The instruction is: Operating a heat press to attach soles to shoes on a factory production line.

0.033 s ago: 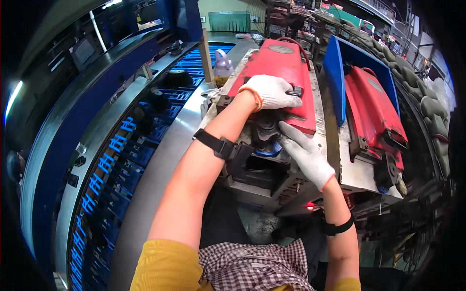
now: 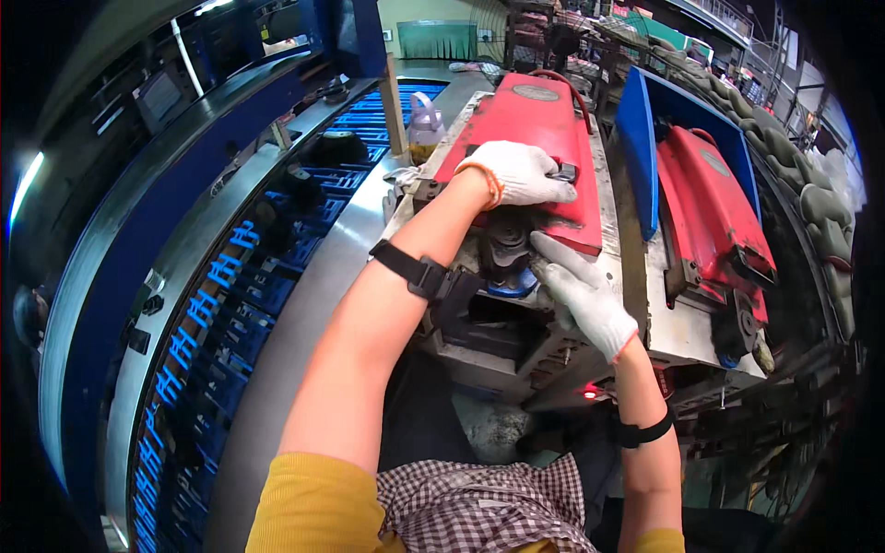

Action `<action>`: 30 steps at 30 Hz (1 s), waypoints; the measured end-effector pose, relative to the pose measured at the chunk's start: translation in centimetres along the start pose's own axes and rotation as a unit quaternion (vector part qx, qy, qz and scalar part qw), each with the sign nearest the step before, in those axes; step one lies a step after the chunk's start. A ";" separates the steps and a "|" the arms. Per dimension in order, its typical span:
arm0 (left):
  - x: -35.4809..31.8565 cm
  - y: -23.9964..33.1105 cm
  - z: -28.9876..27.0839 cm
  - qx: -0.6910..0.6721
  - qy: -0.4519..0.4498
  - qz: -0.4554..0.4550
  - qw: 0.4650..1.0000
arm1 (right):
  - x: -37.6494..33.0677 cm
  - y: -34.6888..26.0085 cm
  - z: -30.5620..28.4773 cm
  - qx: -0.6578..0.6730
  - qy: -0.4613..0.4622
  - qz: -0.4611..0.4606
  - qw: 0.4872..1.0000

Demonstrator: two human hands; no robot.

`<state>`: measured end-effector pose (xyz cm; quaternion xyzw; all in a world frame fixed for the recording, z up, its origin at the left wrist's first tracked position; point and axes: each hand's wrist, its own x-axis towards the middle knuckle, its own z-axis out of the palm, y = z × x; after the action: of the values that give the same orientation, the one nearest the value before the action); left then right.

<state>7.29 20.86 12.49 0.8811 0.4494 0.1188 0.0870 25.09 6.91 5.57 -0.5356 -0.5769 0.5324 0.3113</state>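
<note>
A red machine cover (image 2: 516, 115), shaped like a long box with an oval plate on top, stands before me on a pale metal bench. My left hand (image 2: 521, 175), in a white knit glove, lies over its near end. Its fingers are curled around a short dark handle with a metallic face (image 2: 564, 172). Below the cover's near edge sits a dark round machine part (image 2: 507, 236) above a blue base (image 2: 513, 284). My right hand (image 2: 585, 297), also gloved, is beside that part. Its fingers are stretched out, fingertips close to the part; whether they touch it is unclear.
A second red machine (image 2: 710, 189) stands at the right, with a blue panel (image 2: 643, 152) between the two. A conveyor with blue racks (image 2: 207, 295) runs along the left. A plastic jug (image 2: 424, 124) stands behind my left arm. A red light (image 2: 590, 394) glows below.
</note>
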 end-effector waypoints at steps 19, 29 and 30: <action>2.0 -0.9 -9.3 0.100 0.167 0.093 0.976 | 2.1 -0.7 5.2 -0.238 0.080 -0.423 0.871; 5.5 -1.5 -9.6 0.177 0.462 0.202 0.845 | 20.7 -6.7 0.6 -0.420 0.152 -0.092 0.890; 4.1 -0.6 -9.7 0.196 0.424 0.212 0.858 | 22.6 -6.2 1.4 -0.471 0.164 -0.067 0.864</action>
<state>6.35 24.99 22.17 0.8181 0.2594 0.4059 -0.3141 16.77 28.85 6.29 -0.6577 -0.7344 0.0800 0.1473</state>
